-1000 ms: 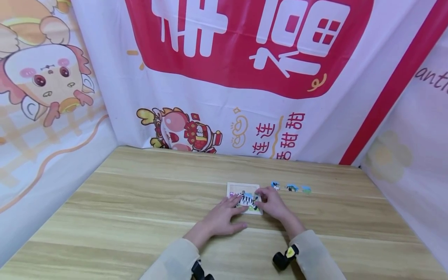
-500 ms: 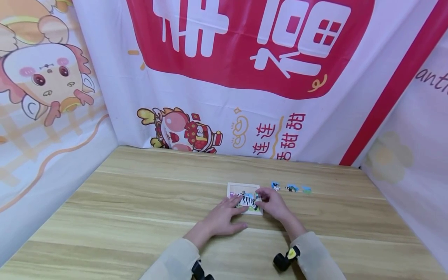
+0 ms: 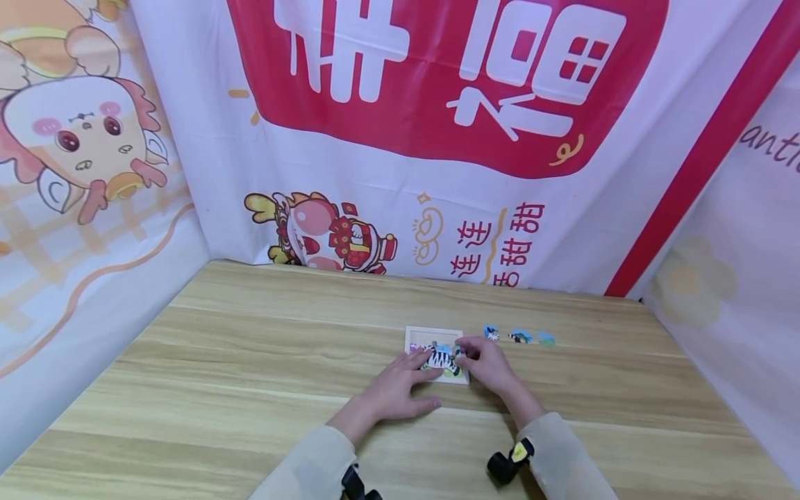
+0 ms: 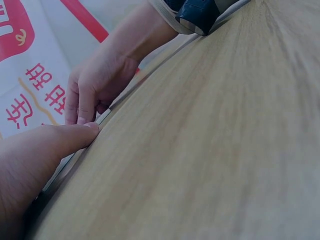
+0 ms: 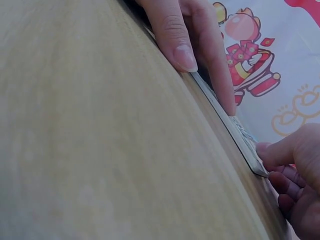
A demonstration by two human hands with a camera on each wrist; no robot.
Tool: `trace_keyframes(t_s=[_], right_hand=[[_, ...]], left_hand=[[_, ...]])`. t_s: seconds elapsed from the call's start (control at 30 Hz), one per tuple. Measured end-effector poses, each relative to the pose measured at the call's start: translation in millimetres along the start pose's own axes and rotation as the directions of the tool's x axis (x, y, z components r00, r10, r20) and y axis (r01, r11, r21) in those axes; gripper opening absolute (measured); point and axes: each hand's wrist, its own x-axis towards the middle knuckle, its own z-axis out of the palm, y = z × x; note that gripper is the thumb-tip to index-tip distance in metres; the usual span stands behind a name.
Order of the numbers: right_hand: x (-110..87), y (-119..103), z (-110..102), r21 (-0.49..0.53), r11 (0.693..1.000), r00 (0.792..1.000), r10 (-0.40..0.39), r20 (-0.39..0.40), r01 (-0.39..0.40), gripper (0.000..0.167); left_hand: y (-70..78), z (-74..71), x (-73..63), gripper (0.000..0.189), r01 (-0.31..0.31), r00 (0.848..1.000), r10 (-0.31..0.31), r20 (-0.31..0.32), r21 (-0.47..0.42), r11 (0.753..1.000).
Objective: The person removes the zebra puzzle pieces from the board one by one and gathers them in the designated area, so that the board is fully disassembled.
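A small jigsaw puzzle in a pale frame (image 3: 434,328) lies on the wooden table (image 3: 250,361). Its lower part bears a zebra picture (image 3: 442,359); the upper part shows bare backing. My left hand (image 3: 395,390) rests on the puzzle with fingers spread and extended over its left and lower side. At the right edge, my right hand (image 3: 490,363) pinches a small puzzle piece (image 3: 459,351) between thumb and forefinger, mostly covered by them. In the right wrist view, the right thumb (image 5: 270,151) is at the frame's corner and the other fingers curl below.
Three loose puzzle pieces lie in a row right of the frame: one black, white and blue (image 3: 492,332), one blue and dark (image 3: 521,336), one green and blue (image 3: 546,339). Printed cloth (image 3: 375,153) hangs behind the table and at both sides.
Both hands stay nearly in place. The right fingers shift very slightly at the puzzle's right edge; the loose pieces lie as before.
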Motion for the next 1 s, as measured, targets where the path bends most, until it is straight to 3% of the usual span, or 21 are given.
trace_keyframes(t_s=[0.33, 0.57, 0.87, 1.0], right_hand=[[-0.5, 3.2, -6.2, 0.032, 0.998, 0.999, -0.047, -0.017, 0.048, 0.031], [-3.0, 7.5, -13.1, 0.121, 0.993, 1.000, -0.017, 0.003, 0.017, 0.032], [-6.4, 9.3, -27.2, 0.070, 0.998, 1.000, 0.000, -0.001, 0.000, 0.032], [-10.7, 9.9, -38.4, 0.078, 0.996, 0.999, 0.044, 0.001, -0.044, 0.032]], left_hand=[[0.6, 1.8, 2.1, 0.056, 0.002, 1.000, -0.002, 0.005, 0.001, 1.000], [3.8, 0.4, 1.8, 0.056, 0.002, 1.000, -0.002, -0.005, -0.026, 1.000], [3.8, -6.5, -1.8, 0.057, 0.050, 0.999, -0.051, -0.013, -0.084, 0.995], [2.1, -12.5, -7.2, 0.057, 0.067, 0.998, -0.068, -0.002, -0.085, 0.994]])
